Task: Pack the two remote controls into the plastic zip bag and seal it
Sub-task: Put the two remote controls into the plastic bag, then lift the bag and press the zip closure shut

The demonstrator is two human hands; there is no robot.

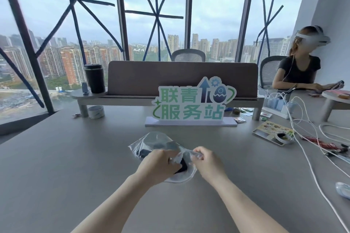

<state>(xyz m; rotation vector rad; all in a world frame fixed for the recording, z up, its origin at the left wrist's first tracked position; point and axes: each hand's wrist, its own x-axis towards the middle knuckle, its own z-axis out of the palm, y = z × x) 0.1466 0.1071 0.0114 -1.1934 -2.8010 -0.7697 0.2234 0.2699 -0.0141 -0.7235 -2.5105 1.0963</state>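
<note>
Both forearms enter from the near edge and meet at the plastic zip bag point(161, 143), which lies flat on the grey worktop point(56, 166), near centre, just short of the green-and-white sign point(191, 102).

Left hand point(158, 164): fingers curled and pressed together, pinching the near part of the bag film, with a dark remote control point(182, 165) showing just right of the knuckles. Right hand point(207, 161): likewise closed, thumb and fingers gripping a crumpled bunch of film at the bag's mouth. The two hands are just beside each other, and the film is gathered between them.

Contents: a second dark shape point(145, 152) shows through the plastic on the left, far of the left hand; probably the other remote control, though the film blurs it. Whether the nearer remote is wholly inside cannot be told.

Judgement: the step in hand is seating the contents and closing the mouth. The seal does not appear run.

Recommendations:
- Push both remotes toward the far, closed end, clear of the zip track.
- Flatten the crumpled film so the two lips lie aligned.
- Expel air before closing.
- Pinch the track at one corner and run along it to the other, the spare hand anchoring the bag on the worktop.

Risk: bunched film trapped in the track would leave a gap.
</note>
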